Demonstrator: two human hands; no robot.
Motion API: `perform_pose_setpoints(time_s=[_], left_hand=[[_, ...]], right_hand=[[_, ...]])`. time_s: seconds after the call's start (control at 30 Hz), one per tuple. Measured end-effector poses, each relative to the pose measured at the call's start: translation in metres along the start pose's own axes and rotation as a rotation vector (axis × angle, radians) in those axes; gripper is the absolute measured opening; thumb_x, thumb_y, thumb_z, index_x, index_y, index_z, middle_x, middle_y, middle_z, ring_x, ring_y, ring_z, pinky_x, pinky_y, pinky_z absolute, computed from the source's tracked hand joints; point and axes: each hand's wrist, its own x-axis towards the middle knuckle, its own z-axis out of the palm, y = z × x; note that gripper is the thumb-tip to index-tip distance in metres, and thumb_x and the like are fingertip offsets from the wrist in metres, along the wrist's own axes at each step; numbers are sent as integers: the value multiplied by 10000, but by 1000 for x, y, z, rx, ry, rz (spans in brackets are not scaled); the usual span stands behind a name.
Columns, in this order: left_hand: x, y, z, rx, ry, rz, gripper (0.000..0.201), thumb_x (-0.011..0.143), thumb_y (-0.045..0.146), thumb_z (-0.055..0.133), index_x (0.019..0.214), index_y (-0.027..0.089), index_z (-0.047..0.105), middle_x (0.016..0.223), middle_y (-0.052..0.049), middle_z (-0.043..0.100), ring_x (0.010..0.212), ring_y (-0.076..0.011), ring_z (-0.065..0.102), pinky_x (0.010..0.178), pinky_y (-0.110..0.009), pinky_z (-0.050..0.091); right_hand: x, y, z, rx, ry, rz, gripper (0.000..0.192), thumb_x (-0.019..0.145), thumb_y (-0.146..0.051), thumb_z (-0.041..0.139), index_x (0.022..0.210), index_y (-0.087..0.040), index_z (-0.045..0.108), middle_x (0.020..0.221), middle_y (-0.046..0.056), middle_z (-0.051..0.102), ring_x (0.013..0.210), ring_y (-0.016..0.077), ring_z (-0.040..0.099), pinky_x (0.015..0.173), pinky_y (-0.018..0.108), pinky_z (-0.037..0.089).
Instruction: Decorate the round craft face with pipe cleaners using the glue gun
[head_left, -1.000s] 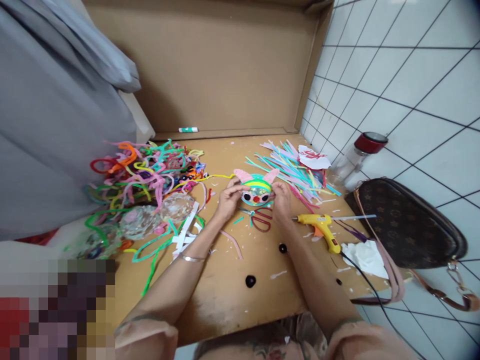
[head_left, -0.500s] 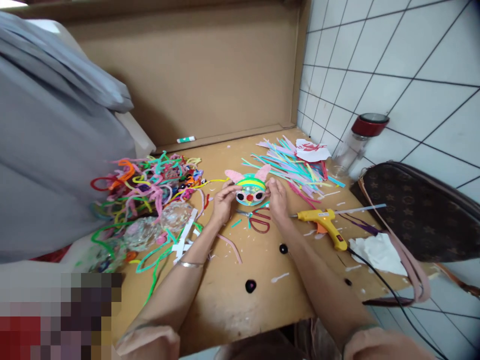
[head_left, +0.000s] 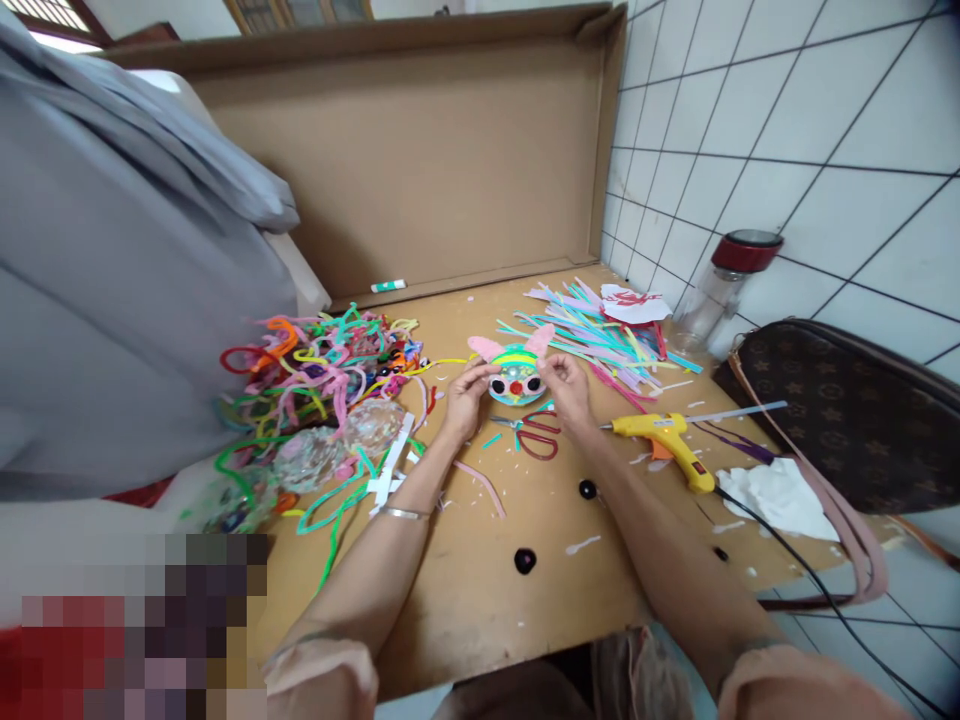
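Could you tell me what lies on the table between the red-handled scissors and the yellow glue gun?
In the head view, the right hand and its wrist cross that stretch, between the scissors and the glue gun; otherwise only bare table with small scraps.

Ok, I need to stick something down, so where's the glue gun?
In the head view the yellow glue gun lies on the table just right of the right hand, between the red scissors and the white tissue.
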Motion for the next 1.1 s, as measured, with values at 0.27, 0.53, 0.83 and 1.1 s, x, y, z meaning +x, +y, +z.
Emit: perform_pose_setpoints(time_s=[0.27,0.53,0.83,1.1], left_hand=[[1,6,6,-88,-19,9,130,681,301,763,784,240,815,1257,-66,705,1241,-280,577,1104,-441,407],[2,2,8,-172,-16,23,92,691,259,770,767,215,794,1191,-70,696,1208,-270,584,1088,-428,402],[0,5,12,-288,-26,-13,258,668,358,831,797,192,682,881,-9,658,844,-169,598,826,-291,483],[-1,7,12,-366,-54,-10,376,651,388,862,816,198,582,811,35,575,720,-107,519,710,-226,418]], right_hand=[[4,3,-5,-44,11,-24,403,582,-537,787,699,-237,545,610,-52,540,590,127,453,581,279,399],[6,8,-7,-44,-5,-39,425,587,-542,788,740,-234,537,653,-53,529,630,131,473,645,301,423],[5,6,-8,-16,-11,-22,395,591,-499,790,731,-227,540,667,-51,538,637,125,468,648,291,402],[5,6,-8,1,2,-43,353,588,-453,787,725,-223,556,657,-49,550,635,126,478,637,285,405]])
